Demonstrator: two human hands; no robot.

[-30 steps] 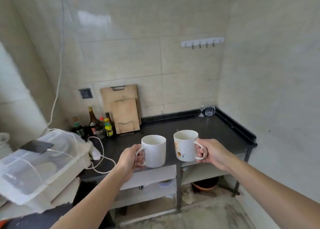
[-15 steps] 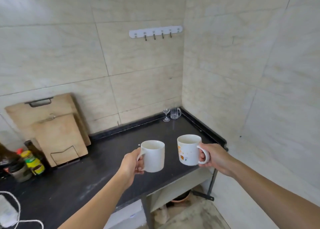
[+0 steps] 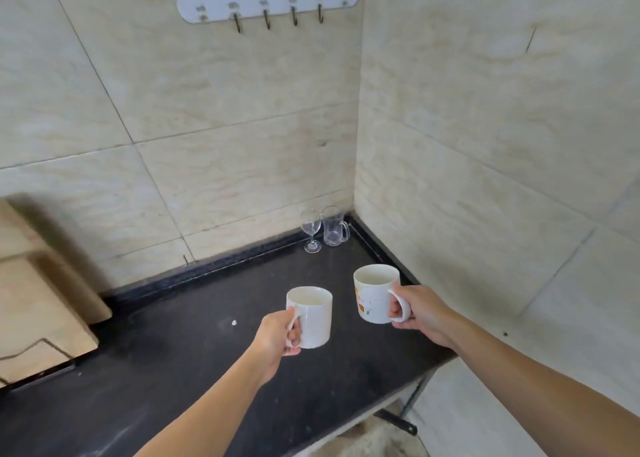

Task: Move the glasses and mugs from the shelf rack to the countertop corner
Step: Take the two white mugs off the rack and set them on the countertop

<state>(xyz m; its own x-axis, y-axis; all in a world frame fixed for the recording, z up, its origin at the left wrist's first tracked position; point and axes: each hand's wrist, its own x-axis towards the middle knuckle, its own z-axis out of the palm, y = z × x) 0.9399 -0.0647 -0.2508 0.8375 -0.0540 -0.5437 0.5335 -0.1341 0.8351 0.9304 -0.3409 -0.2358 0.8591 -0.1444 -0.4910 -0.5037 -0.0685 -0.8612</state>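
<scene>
Right now your left hand point(image 3: 278, 332) has its fingers curled through the handle of a plain white ceramic mug point(image 3: 313, 316), gripping it upright above the black countertop point(image 3: 166, 359). Your right hand point(image 3: 417, 313) does the same with a white ceramic mug printed with orange figures point(image 3: 374, 294), fingers hooked through its loop handle, and this mug is held a little higher and farther back than the plain one. Both mugs show bare pale insides and are apart from each other, neither touching the surface. Beyond them, in the far corner where the two tiled walls meet, a small clear stemmed wine glass point(image 3: 311, 230) stands just beside a clear glass cup with a handle point(image 3: 334, 226). At the left edge, light wooden cutting boards point(image 3: 41, 304) lean against the wall, and a white hook rail point(image 3: 266, 3) is fixed high on the tiles.
</scene>
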